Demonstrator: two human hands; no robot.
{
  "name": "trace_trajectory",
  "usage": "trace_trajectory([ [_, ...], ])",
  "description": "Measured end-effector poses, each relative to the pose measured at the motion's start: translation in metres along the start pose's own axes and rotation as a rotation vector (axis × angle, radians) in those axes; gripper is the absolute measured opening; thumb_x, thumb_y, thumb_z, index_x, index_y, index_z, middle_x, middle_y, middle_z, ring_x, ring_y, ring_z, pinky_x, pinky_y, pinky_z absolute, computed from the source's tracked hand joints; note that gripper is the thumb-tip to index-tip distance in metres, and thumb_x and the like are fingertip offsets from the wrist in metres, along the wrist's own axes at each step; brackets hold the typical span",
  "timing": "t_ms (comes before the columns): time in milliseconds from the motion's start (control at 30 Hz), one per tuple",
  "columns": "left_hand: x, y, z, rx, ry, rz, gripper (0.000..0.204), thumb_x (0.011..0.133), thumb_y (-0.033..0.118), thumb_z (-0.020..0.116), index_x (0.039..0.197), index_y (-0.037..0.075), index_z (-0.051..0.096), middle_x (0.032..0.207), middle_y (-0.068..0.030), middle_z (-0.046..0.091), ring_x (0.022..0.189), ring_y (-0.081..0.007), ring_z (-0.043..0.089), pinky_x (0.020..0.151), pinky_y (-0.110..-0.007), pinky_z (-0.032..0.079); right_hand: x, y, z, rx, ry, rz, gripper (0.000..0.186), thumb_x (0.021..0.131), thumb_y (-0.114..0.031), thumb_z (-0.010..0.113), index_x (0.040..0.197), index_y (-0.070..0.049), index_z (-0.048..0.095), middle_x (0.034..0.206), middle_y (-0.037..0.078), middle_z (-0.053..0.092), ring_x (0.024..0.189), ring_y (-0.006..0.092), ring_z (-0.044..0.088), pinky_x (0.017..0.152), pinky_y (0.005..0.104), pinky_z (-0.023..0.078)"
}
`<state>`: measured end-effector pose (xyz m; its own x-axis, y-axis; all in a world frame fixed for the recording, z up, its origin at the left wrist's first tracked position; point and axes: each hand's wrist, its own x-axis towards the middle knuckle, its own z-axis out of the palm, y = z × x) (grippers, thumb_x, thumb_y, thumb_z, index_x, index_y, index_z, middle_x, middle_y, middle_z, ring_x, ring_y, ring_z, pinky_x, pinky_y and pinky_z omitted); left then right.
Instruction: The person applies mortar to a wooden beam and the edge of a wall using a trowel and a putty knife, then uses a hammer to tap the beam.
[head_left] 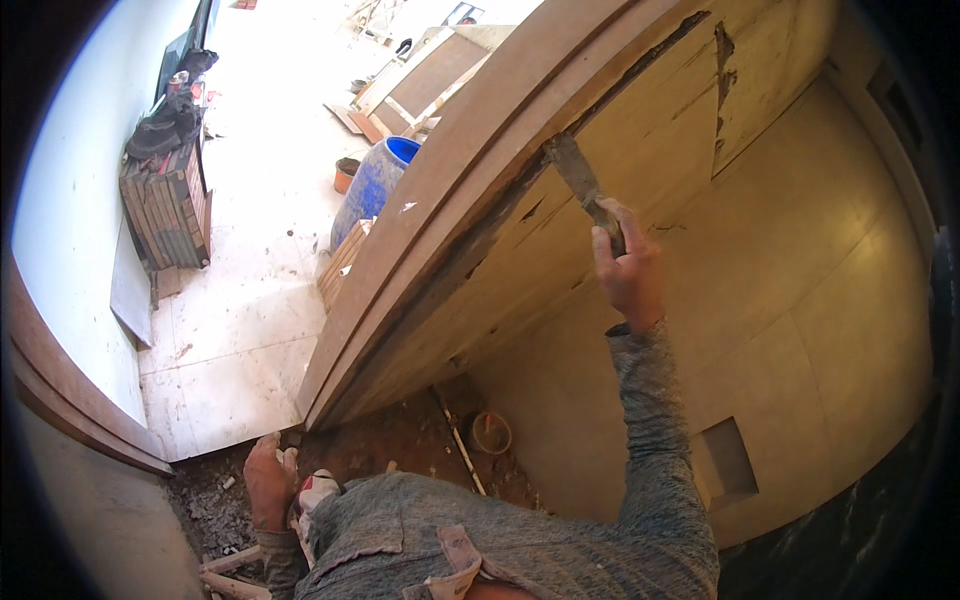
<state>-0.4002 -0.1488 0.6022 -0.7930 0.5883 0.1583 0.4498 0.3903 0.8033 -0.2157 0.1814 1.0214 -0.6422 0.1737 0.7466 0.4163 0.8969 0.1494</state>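
Observation:
My right hand [632,268] is raised and closed round the handle of a putty knife [577,172]. The flat, dirty blade of the putty knife touches the rough dark gap [480,240] between the brown wooden door frame [440,190] and the yellowish tiled wall [800,290]. My left hand [270,485] hangs low by the foot of the frame, next to the edge of the pale floor. Its fingers are curled, and what lies in them, if anything, is hidden. A white and red thing [318,488] shows beside it, partly covered by my grey shirt.
Through the doorway stand a blue barrel [368,190], a small orange bucket [346,174] and a stack of boxed tiles [165,205] against the white wall. Below, rubble [215,505], wood pieces [235,572], a round bucket [491,433] and a pale pipe [463,450] lie on bare ground.

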Motion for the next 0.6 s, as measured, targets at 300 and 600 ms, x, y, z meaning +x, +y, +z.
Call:
trace_trajectory([
  [300,-0.001,0.004,-0.007,-0.039,-0.028,-0.083,0.038,0.081,0.010,0.072,0.114,-0.008,0.065,0.114,-0.0251,0.068,0.106,-0.0396,0.065,0.095,-0.044,0.051,0.001,0.006,-0.005,-0.301,0.013,-0.206,0.032,0.090,-0.009,0.064,0.121,-0.013,0.069,0.090,0.009,0.064,0.072,0.0266,0.065,0.060,0.0372,0.053],
  [600,-0.002,-0.003,-0.002,-0.002,0.011,-0.024,0.039,0.081,0.009,0.075,0.114,-0.008,0.066,0.109,-0.0263,0.069,0.099,-0.0384,0.069,0.090,-0.043,0.054,0.007,-0.024,-0.027,-0.273,0.010,-0.243,0.031,0.088,-0.010,0.066,0.118,-0.015,0.070,0.086,0.006,0.062,0.069,0.0249,0.064,0.058,0.0364,0.052],
])
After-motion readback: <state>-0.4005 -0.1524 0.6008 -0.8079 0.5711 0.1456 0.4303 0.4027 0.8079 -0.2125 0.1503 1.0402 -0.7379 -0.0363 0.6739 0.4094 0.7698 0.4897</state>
